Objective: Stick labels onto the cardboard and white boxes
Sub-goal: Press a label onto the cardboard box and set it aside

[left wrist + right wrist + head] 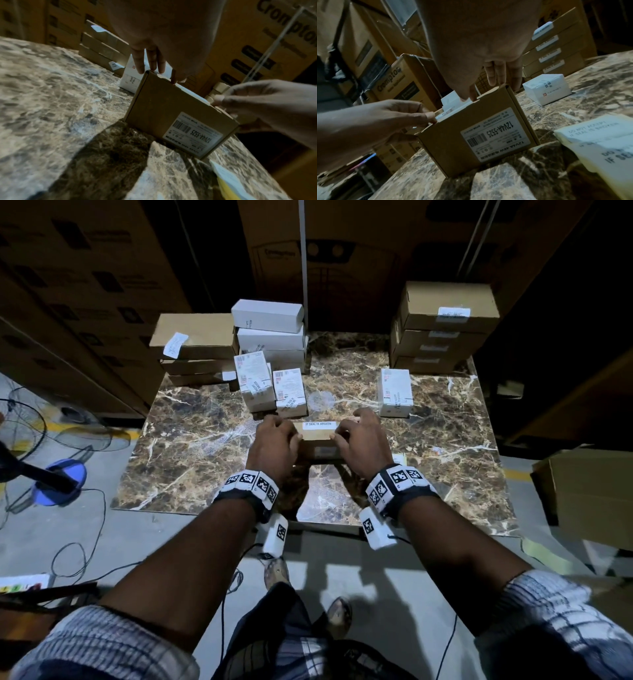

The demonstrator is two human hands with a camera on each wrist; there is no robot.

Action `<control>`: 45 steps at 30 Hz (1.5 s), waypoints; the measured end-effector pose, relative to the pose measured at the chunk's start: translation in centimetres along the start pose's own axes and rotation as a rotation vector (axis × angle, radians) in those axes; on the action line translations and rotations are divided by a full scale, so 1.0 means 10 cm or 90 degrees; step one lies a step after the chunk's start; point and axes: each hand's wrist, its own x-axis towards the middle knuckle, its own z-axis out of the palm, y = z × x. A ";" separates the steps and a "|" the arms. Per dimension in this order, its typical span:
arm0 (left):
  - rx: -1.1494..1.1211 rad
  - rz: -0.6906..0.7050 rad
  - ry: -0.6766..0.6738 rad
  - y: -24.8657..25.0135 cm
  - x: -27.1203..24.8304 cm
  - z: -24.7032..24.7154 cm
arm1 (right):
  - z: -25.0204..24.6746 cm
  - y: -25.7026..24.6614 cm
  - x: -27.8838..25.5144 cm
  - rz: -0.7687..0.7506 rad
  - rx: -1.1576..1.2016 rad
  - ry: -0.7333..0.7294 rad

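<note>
A small cardboard box [318, 445] stands on the marble table [191, 446] between both hands. A white label [318, 424] reading "IF SEAL IS BROKEN" lies along its top. My left hand [277, 436] curls over the box's left end with its thumb on the label's end. My right hand [359, 436] does the same at the right end. In the left wrist view the box [171, 108] shows a barcode sticker on its near side, and the right hand's [257, 101] thumb presses the label [193, 93]. A pad of spare labels [599, 142] lies beside the box [453, 148].
Brown boxes are stacked at the back left [191, 337] and back right [445, 316]. White boxes [270, 330] stand behind labelled small white boxes [255, 381], and another [394, 393] is on the right. A fan [20, 426] and cables lie on the floor left.
</note>
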 end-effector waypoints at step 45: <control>-0.223 0.062 -0.040 1.51 0.99 0.34 | -0.68 1.36 0.33 0.459 0.232 0.303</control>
